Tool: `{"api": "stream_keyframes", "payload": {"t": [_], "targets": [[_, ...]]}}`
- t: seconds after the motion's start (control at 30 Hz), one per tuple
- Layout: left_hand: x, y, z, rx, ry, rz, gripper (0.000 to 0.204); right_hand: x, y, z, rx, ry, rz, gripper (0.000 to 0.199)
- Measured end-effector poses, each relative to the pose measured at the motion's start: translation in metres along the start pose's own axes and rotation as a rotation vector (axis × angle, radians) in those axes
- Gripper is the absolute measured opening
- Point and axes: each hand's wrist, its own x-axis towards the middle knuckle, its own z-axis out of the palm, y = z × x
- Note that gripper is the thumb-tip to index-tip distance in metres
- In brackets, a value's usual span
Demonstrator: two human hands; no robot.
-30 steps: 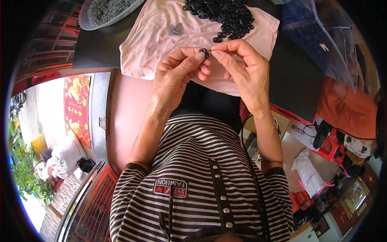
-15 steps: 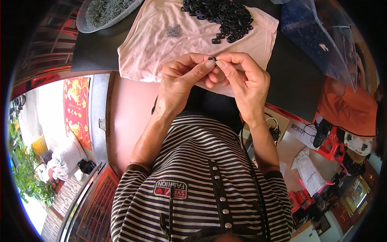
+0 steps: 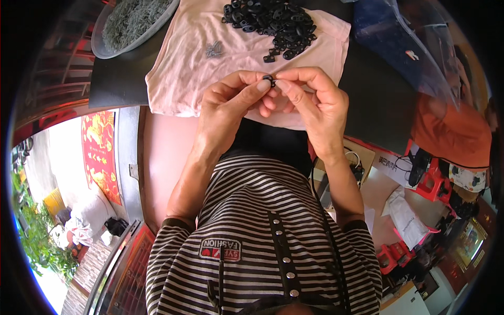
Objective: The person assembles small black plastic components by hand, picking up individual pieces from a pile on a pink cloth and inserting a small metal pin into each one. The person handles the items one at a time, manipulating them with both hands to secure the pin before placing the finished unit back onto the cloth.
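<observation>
Small black plastic ring, pinched between thumb and forefinger tips of both left hand and right hand above the pink cloth, near the black ring pile: probably best kept level, pressure light.

The small black clip pinched between the hands looks like glossy hard plastic, as do the pile of black clips. They lie on a soft, matt pink cloth. The desk is dark, smooth and dull. The shallow dish holds fine greyish metal-looking springs.
</observation>
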Motion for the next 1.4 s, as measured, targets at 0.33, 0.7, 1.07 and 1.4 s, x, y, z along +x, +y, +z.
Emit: {"api": "stream_keyframes", "payload": {"t": [0.33,0.7,1.07,1.4], "targets": [[0.009,0.002,0.000,0.057,-0.001,-0.008,0.015,0.003,0.006,0.000,-0.016,0.025,-0.012,0.010],[0.024,-0.006,-0.001,0.097,-0.025,-0.016,0.014,0.071,0.024,-0.045,-0.692,0.187,-0.251,0.022],[0.024,-0.005,-0.001,0.091,-0.017,-0.010,0.014,0.079,0.032,-0.040,-0.867,0.195,-0.322,0.015],[0.025,-0.007,-0.002,0.002,0.017,0.035,0.016,0.056,0.007,-0.044,0.050,0.013,0.212,0.018]]}}
